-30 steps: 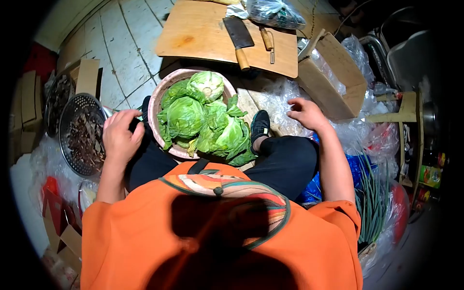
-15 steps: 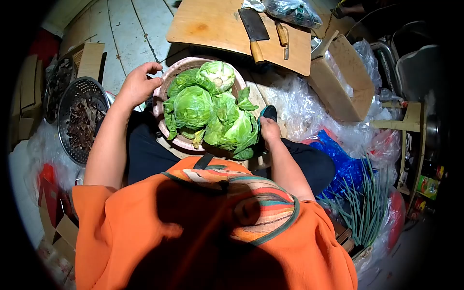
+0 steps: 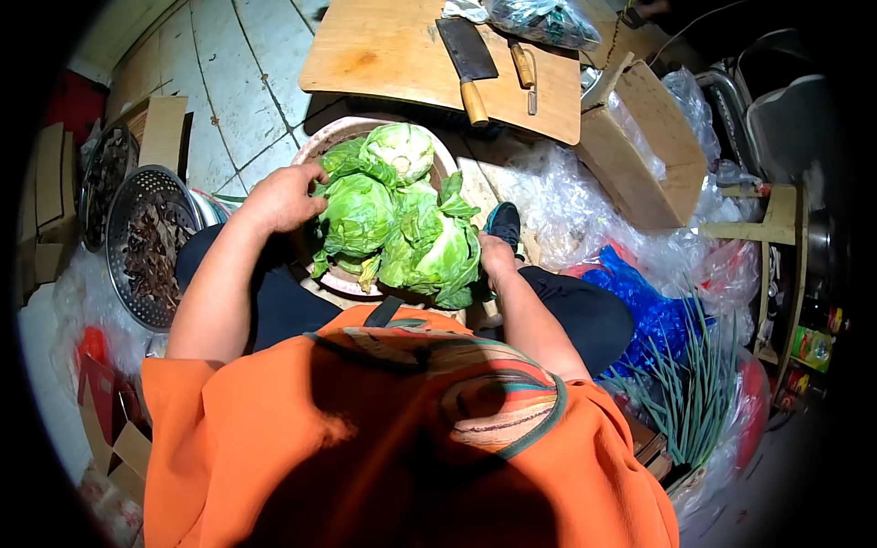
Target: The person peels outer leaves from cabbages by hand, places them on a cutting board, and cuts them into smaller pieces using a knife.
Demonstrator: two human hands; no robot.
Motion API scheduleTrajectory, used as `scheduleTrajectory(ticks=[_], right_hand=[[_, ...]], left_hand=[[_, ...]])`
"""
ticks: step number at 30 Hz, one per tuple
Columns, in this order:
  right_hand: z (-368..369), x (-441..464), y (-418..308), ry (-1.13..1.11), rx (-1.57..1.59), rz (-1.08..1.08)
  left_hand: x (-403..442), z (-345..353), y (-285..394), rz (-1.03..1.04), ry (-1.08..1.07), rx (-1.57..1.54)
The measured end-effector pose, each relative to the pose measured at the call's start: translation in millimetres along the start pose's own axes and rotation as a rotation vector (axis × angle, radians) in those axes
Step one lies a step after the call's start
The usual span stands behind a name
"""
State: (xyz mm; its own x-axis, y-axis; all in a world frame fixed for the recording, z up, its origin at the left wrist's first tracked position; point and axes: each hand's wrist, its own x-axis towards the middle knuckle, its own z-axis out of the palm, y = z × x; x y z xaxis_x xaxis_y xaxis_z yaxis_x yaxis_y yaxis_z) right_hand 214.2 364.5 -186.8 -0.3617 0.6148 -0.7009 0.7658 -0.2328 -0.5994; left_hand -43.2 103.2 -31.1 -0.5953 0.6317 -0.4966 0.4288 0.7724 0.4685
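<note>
Several green cabbages with loose outer leaves fill a pale pinkish basin (image 3: 315, 146) between my legs. My left hand (image 3: 285, 196) is at the basin's left side, thumb and fingers apart, fingertips against the leaves of the left cabbage (image 3: 356, 217). On the opposite side, my right hand (image 3: 498, 260) is beside the large right cabbage (image 3: 429, 247); its fingertips are hidden, so I cannot tell whether it grips anything. A paler cabbage (image 3: 399, 151) sits at the back of the basin.
A low wooden table (image 3: 384, 55) ahead carries a cleaver (image 3: 468, 59) and a wooden-handled peeler (image 3: 524, 73). A metal colander (image 3: 155, 247) of dark dried pieces stands left. To the right are a cardboard box (image 3: 639, 146), plastic bags, a blue bag (image 3: 639, 301) and green onions (image 3: 690, 393).
My left hand has moved from above the basin's left rim onto the cabbage leaves. My right hand has shifted slightly toward me. The view has tilted a little.
</note>
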Motion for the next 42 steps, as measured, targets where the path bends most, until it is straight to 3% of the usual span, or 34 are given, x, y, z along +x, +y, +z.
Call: scheduleTrajectory(ticks=[4, 7, 14, 19, 24, 30, 31, 32, 34, 36, 38, 40, 42], right_hand=[[-2.1, -1.3, -1.4, -0.048, -0.066, -0.062], [1.3, -2.6, -5.6, -0.031, 0.119, 0.097], [7.1, -0.5, -15.0, -0.108, 0.432, 0.271], [-0.6, 28.1, 5.0, -0.166, 0.353, 0.343], [-2.3, 15.6, -6.9, -0.184, 0.439, 0.381], [3.1, 37.0, 2.8, -0.294, 0.476, 0.371], [5.4, 39.6, 2.0, -0.323, 0.475, 0.381], [8.2, 41.9, 1.3, -0.352, 0.473, 0.391], [13.4, 48.0, 4.4, -0.381, 0.492, 0.396], [15.0, 53.7, 2.9, -0.471, 0.541, 0.450], [17.0, 48.8, -11.6, -0.395, 0.487, 0.443], [20.3, 59.6, -4.5, -0.528, 0.579, 0.422], [24.7, 76.5, 16.3, -0.497, 0.590, 0.451]], left_hand=[[-1.0, 1.3, -8.6, -0.012, -0.022, 0.114], [5.5, 0.3, -16.0, -0.122, 0.070, 0.221], [23.3, -0.7, -35.4, -0.239, 0.056, 0.190], [38.6, -1.0, -39.1, -0.293, 0.066, 0.162], [76.4, 38.3, -93.3, -0.418, 0.170, 0.046], [94.4, 80.4, -150.6, -0.674, 0.017, -0.108], [92.7, 85.0, -144.1, -0.693, 0.072, -0.123], [103.0, 113.1, -176.1, -0.730, 0.137, -0.219], [107.0, 124.4, -175.5, -0.711, 0.063, -0.402], [113.2, 141.6, -185.0, -0.750, 0.160, -0.525], [122.4, 150.0, -198.9, -0.847, 0.260, -0.657], [131.4, 179.4, -243.3, -0.812, 0.269, -0.756], [132.9, 186.3, -244.2, -0.840, 0.389, -0.754]])
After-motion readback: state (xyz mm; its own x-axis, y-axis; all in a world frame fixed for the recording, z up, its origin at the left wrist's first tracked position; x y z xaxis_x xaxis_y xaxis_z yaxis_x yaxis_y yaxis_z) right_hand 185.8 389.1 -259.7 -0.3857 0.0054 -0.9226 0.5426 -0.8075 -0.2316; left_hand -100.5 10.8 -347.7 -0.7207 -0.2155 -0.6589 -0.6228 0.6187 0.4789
